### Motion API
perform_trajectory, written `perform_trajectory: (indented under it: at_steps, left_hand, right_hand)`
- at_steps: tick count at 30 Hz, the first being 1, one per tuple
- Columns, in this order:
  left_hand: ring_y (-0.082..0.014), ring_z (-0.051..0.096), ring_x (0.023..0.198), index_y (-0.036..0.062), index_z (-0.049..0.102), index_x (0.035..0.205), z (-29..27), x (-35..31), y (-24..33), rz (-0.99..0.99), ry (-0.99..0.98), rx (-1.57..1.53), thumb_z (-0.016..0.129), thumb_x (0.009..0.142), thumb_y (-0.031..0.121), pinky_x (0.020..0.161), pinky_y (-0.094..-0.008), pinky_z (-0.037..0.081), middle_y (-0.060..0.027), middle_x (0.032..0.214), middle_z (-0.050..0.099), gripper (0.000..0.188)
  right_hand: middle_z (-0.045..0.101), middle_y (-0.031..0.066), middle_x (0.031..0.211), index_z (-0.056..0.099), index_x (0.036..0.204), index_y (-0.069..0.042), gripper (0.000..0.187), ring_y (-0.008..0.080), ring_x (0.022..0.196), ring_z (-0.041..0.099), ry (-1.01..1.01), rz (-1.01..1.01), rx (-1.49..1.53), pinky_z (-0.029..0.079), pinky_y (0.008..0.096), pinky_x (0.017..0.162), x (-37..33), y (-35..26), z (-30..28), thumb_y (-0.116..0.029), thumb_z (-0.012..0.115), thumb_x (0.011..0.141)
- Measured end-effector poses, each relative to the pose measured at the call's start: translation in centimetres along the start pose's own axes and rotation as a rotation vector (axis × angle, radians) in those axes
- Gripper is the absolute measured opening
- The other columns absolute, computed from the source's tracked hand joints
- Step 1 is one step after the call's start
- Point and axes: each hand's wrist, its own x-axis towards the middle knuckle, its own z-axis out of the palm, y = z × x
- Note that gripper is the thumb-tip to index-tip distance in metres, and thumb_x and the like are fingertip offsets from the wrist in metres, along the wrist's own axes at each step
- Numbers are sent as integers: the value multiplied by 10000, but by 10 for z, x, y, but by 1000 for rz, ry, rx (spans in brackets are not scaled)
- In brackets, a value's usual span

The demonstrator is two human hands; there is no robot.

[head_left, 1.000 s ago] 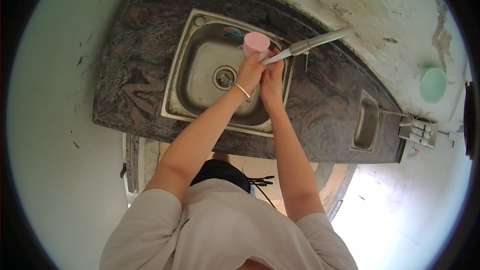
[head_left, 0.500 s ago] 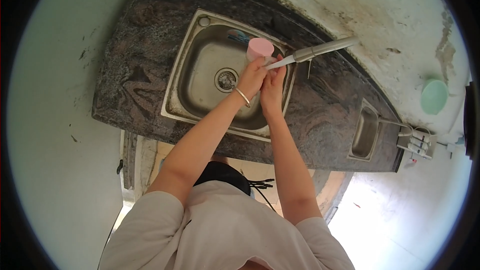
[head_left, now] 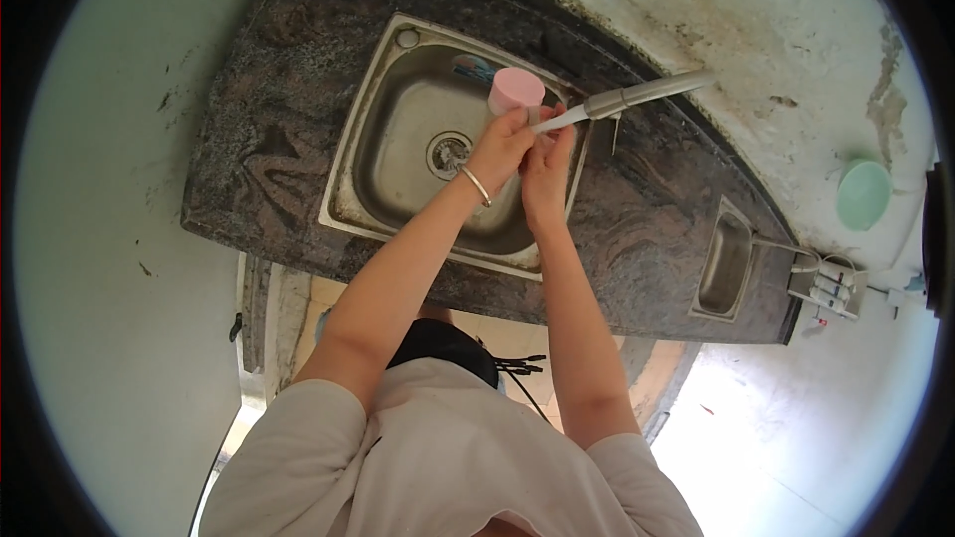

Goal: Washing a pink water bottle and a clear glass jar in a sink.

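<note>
Over the right part of the steel sink basin [head_left: 393, 154], a pink cylindrical container [head_left: 518, 89] is tilted with its flat round end up and away from me. My left hand [head_left: 502, 147], with a bracelet at the wrist, is closed on its near part. Close against it, my right hand [head_left: 546, 164] has its fingers curled around the same near part. A pale section between my hands is mostly hidden by my fingers. The faucet [head_left: 647, 92] reaches in from the right, and its white water stream [head_left: 560, 122] falls onto my hands.
A blue printed packet [head_left: 474, 68] lies at the basin's far wall, and the drain [head_left: 450, 154] sits mid-basin. Dark stone countertop [head_left: 637, 219] surrounds the sink. To the right are a small second sink [head_left: 726, 264], filter cartridges [head_left: 834, 286] and a green bowl [head_left: 863, 194] by the wall.
The pink container has risen slightly away from me, and my left hand has shifted a little with it. Both hands stay at the water stream.
</note>
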Motion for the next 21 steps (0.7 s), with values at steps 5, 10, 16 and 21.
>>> perform_trajectory:
  at_steps: [5,10,16,21]
  left_hand:
    - [-66,540,681,3,624,1036,-8,12,-4,45,125,199,466,926,124,610,-207,449,-14,836,605,228]
    - [-64,528,664,3,641,991,-11,6,-6,-27,124,160,470,917,118,593,-213,442,-15,817,608,219]
    - [-54,498,615,14,645,1020,-4,9,-6,269,170,297,458,925,134,525,-205,400,5,768,592,242]
    - [-53,509,656,21,650,1035,-5,3,1,-23,38,116,474,920,124,561,-211,416,5,791,593,234]
  right_hand:
    - [490,55,1194,226,1403,-94,447,72,772,482,18,-84,-50,409,226,592,-1,-3,10,-78,377,983]
    - [486,66,1208,223,1400,-89,441,85,785,497,23,7,-18,421,233,600,-3,-3,8,-79,370,985]
    - [495,83,1179,226,1397,-86,437,100,844,531,37,-278,-250,450,242,647,0,14,8,-81,365,982]
    - [470,97,1241,227,1399,-86,445,105,893,534,7,89,-74,449,225,679,-3,-1,4,-62,364,977]
